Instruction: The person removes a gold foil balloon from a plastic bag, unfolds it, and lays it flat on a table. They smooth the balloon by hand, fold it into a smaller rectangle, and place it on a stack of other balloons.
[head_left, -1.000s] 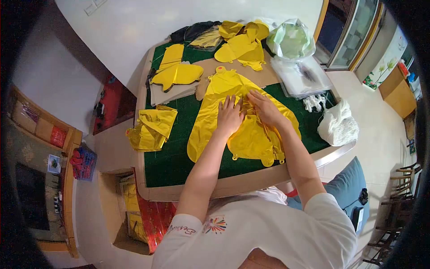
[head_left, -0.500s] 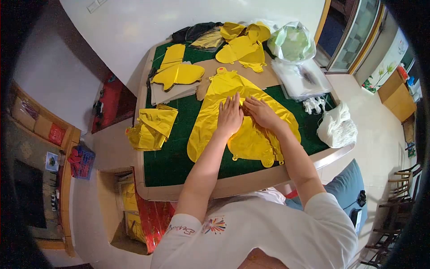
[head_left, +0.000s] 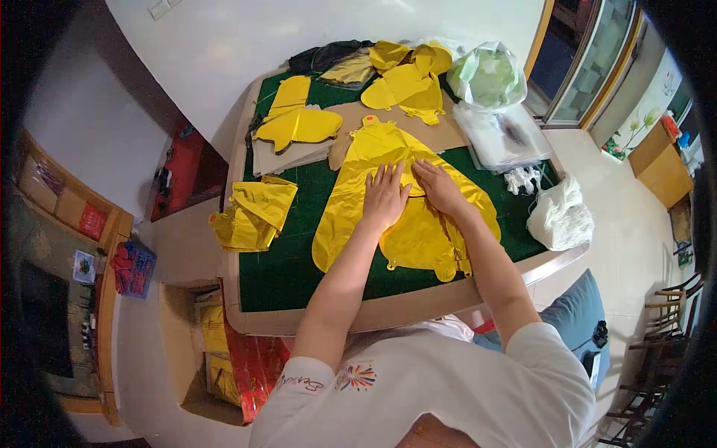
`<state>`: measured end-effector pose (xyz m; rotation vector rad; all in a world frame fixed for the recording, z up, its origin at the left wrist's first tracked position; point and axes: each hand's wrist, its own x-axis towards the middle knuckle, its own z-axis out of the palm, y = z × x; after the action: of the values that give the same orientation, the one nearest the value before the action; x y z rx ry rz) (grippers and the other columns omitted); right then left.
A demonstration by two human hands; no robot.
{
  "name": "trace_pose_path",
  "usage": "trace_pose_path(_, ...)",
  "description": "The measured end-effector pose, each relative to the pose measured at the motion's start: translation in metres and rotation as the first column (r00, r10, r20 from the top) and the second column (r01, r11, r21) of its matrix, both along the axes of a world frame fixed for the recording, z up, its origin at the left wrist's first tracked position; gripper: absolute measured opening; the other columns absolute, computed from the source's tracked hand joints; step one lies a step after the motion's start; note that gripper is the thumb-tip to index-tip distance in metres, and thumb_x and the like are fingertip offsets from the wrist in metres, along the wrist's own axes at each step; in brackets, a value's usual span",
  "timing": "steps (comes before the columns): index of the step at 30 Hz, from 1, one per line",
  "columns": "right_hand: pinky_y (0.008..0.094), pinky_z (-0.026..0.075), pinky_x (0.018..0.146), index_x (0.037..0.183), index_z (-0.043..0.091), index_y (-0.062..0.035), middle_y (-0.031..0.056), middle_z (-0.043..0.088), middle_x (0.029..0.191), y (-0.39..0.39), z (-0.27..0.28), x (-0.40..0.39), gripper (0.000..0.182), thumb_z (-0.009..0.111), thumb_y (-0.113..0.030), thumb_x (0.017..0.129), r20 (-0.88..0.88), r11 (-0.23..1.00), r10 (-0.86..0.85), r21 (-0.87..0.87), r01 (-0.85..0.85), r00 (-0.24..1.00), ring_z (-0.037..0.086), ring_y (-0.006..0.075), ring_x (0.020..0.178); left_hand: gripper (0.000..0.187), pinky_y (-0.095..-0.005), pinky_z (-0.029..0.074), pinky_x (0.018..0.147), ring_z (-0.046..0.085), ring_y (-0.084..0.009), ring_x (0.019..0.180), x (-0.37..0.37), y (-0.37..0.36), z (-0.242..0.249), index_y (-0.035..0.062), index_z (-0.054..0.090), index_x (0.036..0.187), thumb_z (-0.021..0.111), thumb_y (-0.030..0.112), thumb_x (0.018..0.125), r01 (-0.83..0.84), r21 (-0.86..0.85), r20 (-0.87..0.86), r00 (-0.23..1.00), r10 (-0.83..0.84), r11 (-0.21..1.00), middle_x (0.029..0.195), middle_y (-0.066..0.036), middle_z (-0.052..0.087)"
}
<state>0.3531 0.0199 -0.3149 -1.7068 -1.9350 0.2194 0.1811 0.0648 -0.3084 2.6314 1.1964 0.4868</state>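
A large flat yellow foil balloon lies on the green table top, with a narrow tabbed end pointing away from me. Part of it is folded over toward my side, and its surface is creased. My left hand lies palm down on its middle, fingers stretched out. Beside it, my right hand also presses flat on the foil, fingers extended. A small gap separates the two hands. What lies under the palms is hidden.
A folded yellow foil piece sits left. Other flat yellow foil shapes lie behind, on paper. At back right are a green-white plastic bag and clear plastic sleeves. White string lies at the right edge. An open cardboard box stands below left.
My right hand has slid slightly to the right, widening the gap between the hands. My left hand stays nearly in place on the foil.
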Motion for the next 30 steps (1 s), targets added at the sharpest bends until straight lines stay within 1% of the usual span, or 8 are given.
trace_pose_path(3,0.0404,0.025,0.109,0.131,0.046,-0.0064,0.0121,0.044,0.137,-0.003,0.007,-0.004,0.039,0.044,-0.015,0.093,-0.004,0.999,-0.023,-0.040,0.023,1.000,0.034,0.0286,0.132,0.057,-0.0487,0.018,0.110,0.026,-0.0309,0.135,0.000,-0.001,0.002,0.0081,0.022,0.142,0.041,0.035,0.095,-0.011,0.004,0.015,1.000,0.010,1.000,0.144,-0.014,0.031)
trace_pose_path(8,0.0416,0.024,0.109,0.130,0.048,-0.0065,0.0116,0.044,0.137,-0.007,0.012,-0.007,0.038,0.043,-0.016,0.093,0.021,0.999,-0.021,-0.048,0.022,1.000,0.034,0.0286,0.132,0.061,-0.0485,0.018,0.110,0.027,-0.0309,0.134,-0.001,-0.002,0.004,0.0081,0.018,0.144,0.042,0.034,0.095,-0.008,0.002,-0.003,1.000,0.008,1.000,0.144,-0.015,0.032)
trace_pose_path(17,0.0447,0.025,0.108,0.128,0.049,-0.0089,0.0110,0.044,0.137,-0.008,0.011,-0.006,0.038,0.045,-0.016,0.092,0.094,0.998,0.031,-0.060,-0.025,0.995,0.034,0.0297,0.131,0.048,-0.0491,0.020,0.109,0.027,-0.0298,0.134,-0.003,-0.002,-0.004,0.0055,0.041,0.133,0.045,0.032,0.093,0.027,0.056,0.017,0.999,-0.028,0.998,0.143,-0.015,0.032)
trace_pose_path(20,0.0459,0.025,0.108,0.129,0.048,-0.0089,0.0106,0.044,0.137,-0.008,0.013,-0.008,0.038,0.045,-0.017,0.092,0.108,0.997,0.029,-0.074,-0.022,0.994,0.034,0.0297,0.132,0.046,-0.0491,0.021,0.108,0.028,-0.0297,0.133,-0.003,-0.005,0.000,0.0054,0.043,0.132,0.047,0.027,0.092,-0.018,0.121,0.058,0.998,0.011,0.993,0.142,-0.015,0.033)
trace_pose_path(22,0.0464,0.025,0.108,0.129,0.048,-0.0089,0.0105,0.043,0.138,-0.009,0.014,-0.008,0.038,0.046,-0.017,0.092,0.120,0.996,0.032,-0.082,-0.022,0.992,0.034,0.0296,0.132,0.043,-0.0487,0.022,0.108,0.028,-0.0290,0.133,-0.005,-0.007,0.008,0.0049,0.045,0.130,0.049,0.024,0.090,0.013,0.267,0.055,0.998,-0.029,0.964,0.141,-0.014,0.036)
trace_pose_path(26,0.0467,0.025,0.108,0.129,0.048,-0.0089,0.0106,0.043,0.137,-0.007,0.009,-0.005,0.038,0.046,-0.018,0.092,0.131,0.997,0.042,-0.070,-0.033,0.990,0.034,0.0290,0.131,0.042,-0.0478,0.023,0.108,0.031,-0.0291,0.131,-0.004,-0.014,0.007,0.0047,0.048,0.127,0.051,0.021,0.089,0.094,0.232,-0.004,0.995,-0.096,0.968,0.138,-0.013,0.040)
trace_pose_path(28,0.0467,0.025,0.108,0.129,0.048,-0.0090,0.0106,0.044,0.137,-0.006,0.007,-0.005,0.038,0.046,-0.018,0.092,0.139,0.997,0.047,-0.060,-0.039,0.989,0.034,0.0288,0.131,0.040,-0.0470,0.025,0.108,0.035,-0.0291,0.129,-0.006,-0.021,0.007,0.0044,0.049,0.125,0.050,0.022,0.090,0.110,0.128,-0.116,0.989,-0.096,0.986,0.134,-0.013,0.044)
trace_pose_path(30,0.0477,0.023,0.109,0.128,0.049,-0.0084,0.0103,0.043,0.138,-0.006,0.005,-0.004,0.037,0.046,-0.017,0.092,0.104,0.998,0.031,-0.065,-0.024,0.994,0.034,0.0284,0.132,0.039,-0.0469,0.026,0.107,0.036,-0.0291,0.128,-0.007,-0.025,0.002,0.0042,0.050,0.125,0.049,0.023,0.090,0.083,0.130,-0.058,0.995,-0.076,0.988,0.134,-0.014,0.044)
